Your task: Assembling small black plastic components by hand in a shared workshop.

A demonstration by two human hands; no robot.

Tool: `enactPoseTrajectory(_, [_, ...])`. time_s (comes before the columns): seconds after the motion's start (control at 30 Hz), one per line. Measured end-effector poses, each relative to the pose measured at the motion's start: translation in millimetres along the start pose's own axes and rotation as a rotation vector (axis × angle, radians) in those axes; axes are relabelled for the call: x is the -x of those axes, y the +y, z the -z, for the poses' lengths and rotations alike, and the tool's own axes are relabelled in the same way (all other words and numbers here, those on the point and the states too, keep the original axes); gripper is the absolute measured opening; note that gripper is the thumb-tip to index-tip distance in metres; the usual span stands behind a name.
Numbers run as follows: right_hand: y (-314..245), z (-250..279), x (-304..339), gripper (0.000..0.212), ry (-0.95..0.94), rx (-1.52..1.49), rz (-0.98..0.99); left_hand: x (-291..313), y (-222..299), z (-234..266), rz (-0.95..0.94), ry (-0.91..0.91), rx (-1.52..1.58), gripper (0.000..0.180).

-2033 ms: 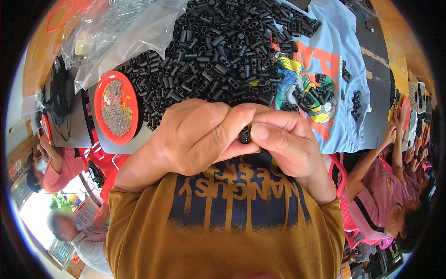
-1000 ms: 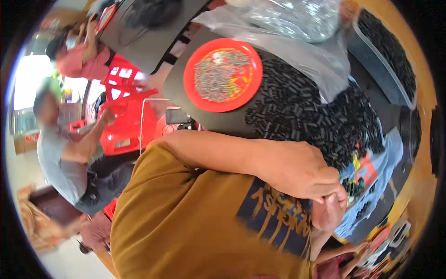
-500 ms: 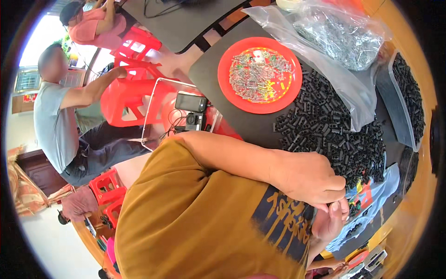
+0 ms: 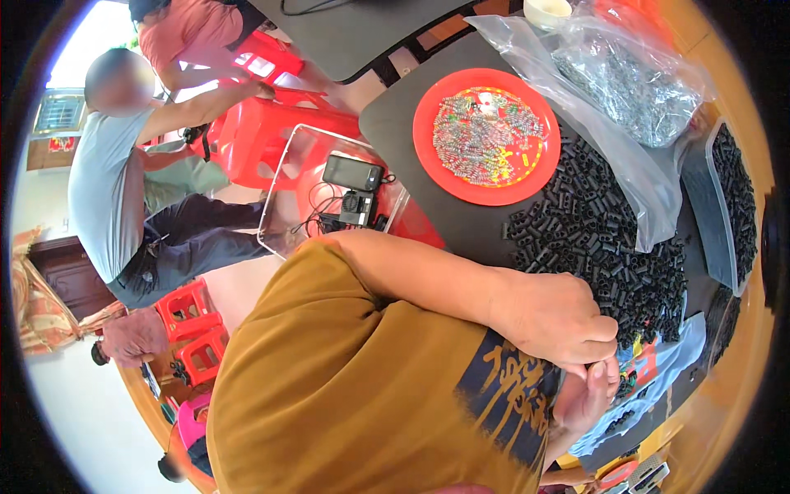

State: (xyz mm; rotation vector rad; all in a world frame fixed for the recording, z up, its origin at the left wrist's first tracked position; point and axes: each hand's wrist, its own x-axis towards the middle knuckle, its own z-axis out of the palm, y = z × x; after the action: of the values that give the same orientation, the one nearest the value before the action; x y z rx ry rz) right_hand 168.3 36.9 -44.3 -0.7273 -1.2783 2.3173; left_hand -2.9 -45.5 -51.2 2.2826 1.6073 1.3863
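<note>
My left hand [image 4: 555, 321] reaches across from the upper side, its fingers bent into a pinch. Its fingertips meet those of my right hand [image 4: 588, 399], which is partly hidden beneath and also has its fingers curled together. Whatever lies between them is covered by the fingers. Just beyond the hands spreads a heap of small black tubular plastic parts [image 4: 609, 247]. A red round plate [image 4: 428, 140] holds many small metal springs [image 4: 469, 136] and a few yellow bits. Next to my right hand lies a light-blue plastic bag [image 4: 679, 350].
A clear bag of small metal pieces [image 4: 634, 90] rests on the dark table beside a clear bin [image 4: 701, 198] of black parts. A white bowl [image 4: 547, 11] stands behind. Left are electronic devices [image 4: 354, 173], red stools [image 4: 189, 305] and a person in a light shirt [image 4: 111, 189].
The view has shifted slightly, so the table and plate sit further right and lower. My hands stay pinched together. The person in the light shirt has leaned toward the red chairs.
</note>
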Motion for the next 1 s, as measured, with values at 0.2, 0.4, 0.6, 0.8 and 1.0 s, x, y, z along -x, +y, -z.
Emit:
enactPoseTrajectory(0.2, [-0.2, -2.3, -0.5, 0.035, 0.004, 0.008, -0.014, 1.6, -0.1, -0.8, 0.018, -0.008, 0.009, 0.029])
enactPoseTrajectory(0.4, [0.8, -3.6, -1.9, 0.036, 0.021, 0.048, -0.032, 3.6, -0.4, -1.9, 0.028, 0.008, -0.023, 0.030])
enactPoseTrajectory(0.6, [2.6, -4.9, -1.3, 0.036, 0.017, 0.063, -0.040, 5.3, -2.7, 1.6, -0.007, -0.022, -0.002, 0.030])
enactPoseTrajectory(0.8, [3.9, 3.3, -2.4, 0.038, -0.104, 0.019, -0.038, 8.4, -0.1, 3.2, -0.015, -0.014, -0.102, 0.027])
enactPoseTrajectory(1.0, [3.6, 0.8, -3.6, 0.038, -0.118, 0.031, -0.029, 10.9, -0.8, -0.2, -0.006, 0.019, -0.092, 0.027])
